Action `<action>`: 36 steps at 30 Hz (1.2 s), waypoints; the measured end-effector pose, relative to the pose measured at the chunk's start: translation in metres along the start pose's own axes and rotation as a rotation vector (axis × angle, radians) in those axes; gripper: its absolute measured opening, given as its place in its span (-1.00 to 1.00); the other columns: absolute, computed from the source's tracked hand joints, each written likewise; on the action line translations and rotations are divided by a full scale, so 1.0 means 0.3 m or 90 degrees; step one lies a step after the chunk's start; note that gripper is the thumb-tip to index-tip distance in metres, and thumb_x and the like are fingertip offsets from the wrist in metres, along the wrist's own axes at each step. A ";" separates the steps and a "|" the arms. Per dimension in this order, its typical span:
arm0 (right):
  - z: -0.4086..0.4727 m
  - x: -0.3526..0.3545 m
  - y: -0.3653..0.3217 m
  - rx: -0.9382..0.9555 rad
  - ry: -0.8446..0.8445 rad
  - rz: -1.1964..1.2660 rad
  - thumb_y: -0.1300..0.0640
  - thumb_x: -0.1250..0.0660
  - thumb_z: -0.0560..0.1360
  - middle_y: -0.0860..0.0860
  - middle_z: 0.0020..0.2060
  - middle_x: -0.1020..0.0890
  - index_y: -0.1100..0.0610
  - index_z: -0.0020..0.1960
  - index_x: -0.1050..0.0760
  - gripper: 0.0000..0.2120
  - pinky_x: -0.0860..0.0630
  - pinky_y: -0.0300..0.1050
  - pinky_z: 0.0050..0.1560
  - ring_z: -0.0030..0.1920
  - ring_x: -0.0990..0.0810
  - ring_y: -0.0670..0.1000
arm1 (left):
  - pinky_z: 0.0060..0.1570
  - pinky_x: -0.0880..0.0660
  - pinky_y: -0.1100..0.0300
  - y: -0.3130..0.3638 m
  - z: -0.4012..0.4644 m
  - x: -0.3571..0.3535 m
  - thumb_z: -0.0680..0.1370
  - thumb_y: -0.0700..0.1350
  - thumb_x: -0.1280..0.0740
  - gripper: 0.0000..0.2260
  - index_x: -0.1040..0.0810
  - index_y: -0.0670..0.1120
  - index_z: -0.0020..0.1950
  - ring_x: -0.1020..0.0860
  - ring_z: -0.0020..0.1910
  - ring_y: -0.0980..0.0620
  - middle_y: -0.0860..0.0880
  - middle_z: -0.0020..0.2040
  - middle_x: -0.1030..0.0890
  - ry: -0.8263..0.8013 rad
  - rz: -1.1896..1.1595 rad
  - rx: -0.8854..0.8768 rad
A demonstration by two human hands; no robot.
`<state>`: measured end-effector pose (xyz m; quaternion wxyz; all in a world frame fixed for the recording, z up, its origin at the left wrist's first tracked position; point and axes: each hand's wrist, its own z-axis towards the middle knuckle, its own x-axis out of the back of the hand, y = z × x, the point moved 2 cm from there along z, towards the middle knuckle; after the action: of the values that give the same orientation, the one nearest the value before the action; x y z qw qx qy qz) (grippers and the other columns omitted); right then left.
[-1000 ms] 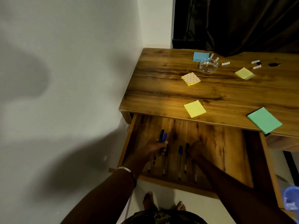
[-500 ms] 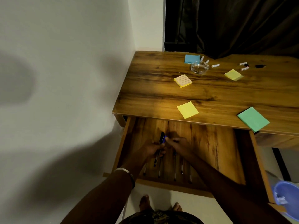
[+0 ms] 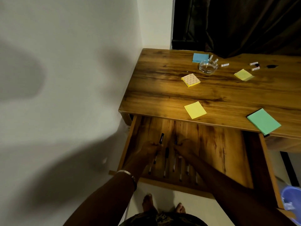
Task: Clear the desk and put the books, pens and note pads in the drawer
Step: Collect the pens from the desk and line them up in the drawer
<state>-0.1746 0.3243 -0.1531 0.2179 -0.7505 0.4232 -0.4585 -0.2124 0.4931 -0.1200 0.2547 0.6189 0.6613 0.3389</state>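
The desk's drawer [image 3: 130, 144] stands pulled open below the wooden desktop [image 3: 162, 92]. My left hand [image 3: 150, 149] is inside it and grips a black-capped pen [image 3: 161, 138] that points away from me. Beside it, my right hand [image 3: 184, 146] pinches a blue-capped pen [image 3: 175, 142], mostly hidden by the fingers. Several pens [image 3: 180, 167] lie side by side on the drawer floor under my hands. Note pads lie on the desk: yellow [image 3: 195, 110], green [image 3: 263, 121], patterned [image 3: 190, 80], pale yellow [image 3: 243, 75] and blue [image 3: 200, 57].
A glass ashtray [image 3: 208, 67] and small white markers [image 3: 224, 64] lie at the back of the desk. A wall runs along the left; a dark curtain [image 3: 244, 22] hangs behind. A blue bin [image 3: 291, 203] stands on the floor at the right. My bare feet are below the drawer.
My right hand moved across to my left hand and took the blue-capped pen from it. My left hand now holds only the black-capped pen. The hands have drawn slightly apart.
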 end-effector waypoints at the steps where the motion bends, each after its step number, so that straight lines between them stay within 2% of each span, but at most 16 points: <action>1: 0.008 -0.014 0.012 0.003 -0.003 -0.035 0.16 -0.39 0.51 0.24 -0.15 -0.64 0.36 -0.03 -0.57 -0.78 -0.64 0.02 -0.09 -0.18 -0.65 0.20 | -0.32 -0.51 0.27 -0.006 0.001 0.011 0.51 -0.29 -0.38 -0.78 -0.51 -0.15 -0.33 -0.52 -0.33 0.04 -0.07 -0.35 -0.52 -0.002 0.010 0.010; 2: 0.013 -0.024 0.020 0.006 -0.006 -0.079 0.11 -0.40 0.50 0.26 -0.11 -0.65 0.37 -0.01 -0.57 -0.72 -0.61 0.06 0.00 -0.09 -0.66 0.23 | -0.29 -0.51 0.24 -0.009 0.001 0.021 0.50 -0.27 -0.39 -0.79 -0.51 -0.14 -0.33 -0.52 -0.33 0.03 -0.08 -0.33 -0.52 -0.004 0.020 0.016; 5: 0.025 -0.062 0.037 0.030 -0.002 -0.183 -0.03 -0.40 0.48 0.23 -0.07 -0.66 0.32 0.02 -0.56 -0.62 -0.61 0.06 -0.03 -0.07 -0.66 0.21 | -0.37 -0.50 0.30 -0.006 -0.009 0.043 0.52 -0.27 -0.36 -0.78 -0.50 -0.15 -0.32 -0.54 -0.38 0.09 -0.08 -0.32 -0.50 -0.015 0.031 0.016; 7: 0.005 -0.067 0.017 0.037 0.008 -0.215 -0.02 -0.40 0.48 0.20 -0.04 -0.66 0.28 0.05 -0.54 -0.63 -0.60 -0.05 -0.07 -0.06 -0.66 0.17 | -0.36 -0.51 0.31 -0.004 -0.017 0.054 0.53 -0.27 -0.35 -0.80 -0.50 -0.13 -0.29 -0.54 -0.35 0.10 -0.06 -0.30 -0.51 -0.019 0.035 0.022; 9: -0.015 -0.063 -0.008 0.041 0.020 -0.240 0.02 -0.39 0.50 0.15 0.00 -0.65 0.26 0.11 -0.53 -0.67 -0.48 -0.17 -0.13 0.00 -0.64 0.14 | -0.25 -0.52 0.23 0.003 -0.026 0.064 0.52 -0.26 -0.36 -0.85 -0.52 -0.14 -0.25 -0.54 -0.26 0.06 -0.06 -0.24 -0.53 -0.013 0.038 0.025; 12: -0.016 -0.058 -0.008 0.042 0.029 -0.257 0.03 -0.36 0.51 0.15 0.02 -0.64 0.24 0.12 -0.54 -0.69 -0.45 -0.13 -0.14 0.03 -0.62 0.15 | -0.25 -0.55 0.22 0.006 -0.028 0.075 0.51 -0.25 -0.37 -0.93 -0.54 -0.19 -0.17 -0.55 -0.23 0.03 -0.10 -0.18 -0.54 -0.018 0.057 0.021; 16: 0.041 -0.067 0.054 0.021 0.019 -0.231 0.03 -0.36 0.50 0.18 0.00 -0.65 0.23 0.05 -0.56 -0.73 -0.60 0.03 -0.07 0.00 -0.63 0.18 | -0.45 -0.54 0.33 0.021 -0.030 0.065 0.50 -0.31 -0.37 -0.91 -0.49 -0.20 -0.05 -0.54 -0.25 0.04 -0.12 -0.18 -0.51 0.021 0.018 0.028; 17: 0.063 -0.074 0.075 0.016 0.016 -0.225 0.02 -0.36 0.49 0.19 0.00 -0.65 0.24 0.04 -0.56 -0.71 -0.61 0.06 -0.05 0.01 -0.63 0.19 | -0.42 -0.56 0.30 0.025 -0.023 0.064 0.49 -0.31 -0.38 -0.92 -0.49 -0.20 -0.11 -0.54 -0.25 0.04 -0.12 -0.18 -0.51 0.041 0.059 0.029; 19: 0.047 -0.063 0.057 0.007 0.021 -0.204 0.01 -0.39 0.48 0.22 0.02 -0.62 0.29 0.07 -0.54 -0.65 -0.57 0.02 -0.05 0.04 -0.61 0.23 | -0.19 -0.62 0.13 0.023 0.000 0.061 0.50 -0.27 -0.39 -0.86 -0.50 -0.18 -0.24 -0.58 -0.21 -0.02 -0.13 -0.17 -0.55 0.061 0.168 0.023; 22: 0.038 -0.054 0.044 -0.015 0.023 -0.166 0.03 -0.35 0.53 0.30 0.12 -0.57 0.39 0.17 -0.49 -0.58 -0.46 0.03 0.12 0.16 -0.56 0.28 | 0.02 -0.61 -0.02 0.020 0.029 0.057 0.51 -0.21 -0.38 -0.92 -0.57 -0.20 -0.17 -0.63 -0.03 -0.14 -0.18 -0.08 -0.61 0.055 0.311 -0.002; 25: 0.023 -0.040 0.049 -0.040 0.018 -0.157 0.01 -0.24 0.60 0.30 0.34 -0.42 0.40 0.37 -0.32 -0.47 -0.23 0.04 0.38 0.39 -0.37 0.26 | 0.07 -0.58 0.07 0.005 0.060 0.050 0.54 -0.17 -0.34 -0.84 -0.58 -0.26 0.02 -0.61 0.05 -0.12 -0.19 0.05 -0.61 0.047 0.427 -0.028; 27: 0.009 -0.022 0.061 -0.051 0.026 -0.124 0.05 -0.20 0.62 0.27 0.42 -0.33 0.39 0.44 -0.23 -0.47 -0.12 0.01 0.44 0.45 -0.27 0.24 | 0.05 -0.55 0.15 0.001 0.065 0.038 0.57 -0.15 -0.30 -0.82 -0.57 -0.25 0.05 -0.59 0.06 -0.10 -0.17 0.07 -0.61 0.048 0.479 -0.037; 29: 0.006 0.003 0.085 -0.044 0.057 -0.105 -0.01 -0.26 0.58 0.30 0.24 -0.52 0.36 0.26 -0.46 -0.54 -0.39 0.07 0.30 0.29 -0.48 0.27 | 0.06 -0.55 0.13 -0.010 0.066 0.021 0.58 -0.15 -0.27 -0.81 -0.57 -0.25 0.06 -0.60 0.06 -0.11 -0.18 0.06 -0.62 0.042 0.519 -0.035; 31: 0.029 0.015 0.153 -0.023 0.084 -0.081 -0.11 -0.27 0.46 0.31 -0.08 -0.65 0.33 -0.02 -0.57 -0.53 -0.61 0.15 -0.06 -0.04 -0.65 0.29 | 0.06 -0.54 0.13 -0.020 0.062 0.000 0.60 -0.17 -0.23 -0.79 -0.58 -0.27 0.08 -0.60 0.07 -0.12 -0.18 0.07 -0.62 0.041 0.554 -0.034; 34: 0.047 0.029 0.239 -0.014 0.092 -0.061 -0.12 -0.22 0.38 0.29 -0.22 -0.64 0.33 -0.12 -0.58 -0.51 -0.61 0.20 -0.19 -0.16 -0.65 0.30 | 0.01 -0.52 0.14 -0.037 0.071 -0.035 0.59 -0.13 -0.23 -0.79 -0.57 -0.23 0.09 -0.59 0.08 -0.11 -0.16 0.09 -0.62 0.053 0.582 -0.045; 36: -0.031 0.070 0.178 -0.015 0.078 -0.052 0.03 -0.30 0.48 0.24 -0.31 -0.61 0.29 -0.20 -0.58 -0.69 -0.61 0.16 -0.22 -0.24 -0.64 0.22 | -0.08 -0.49 0.17 -0.038 0.068 -0.053 0.59 -0.09 -0.24 -0.78 -0.57 -0.21 0.09 -0.60 0.07 -0.10 -0.14 0.08 -0.62 0.072 0.592 -0.037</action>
<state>-0.2013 0.2781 -0.1760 0.1642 -0.7401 0.4103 -0.5069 -0.2028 0.4800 -0.1431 0.0567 0.8226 0.3166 0.4689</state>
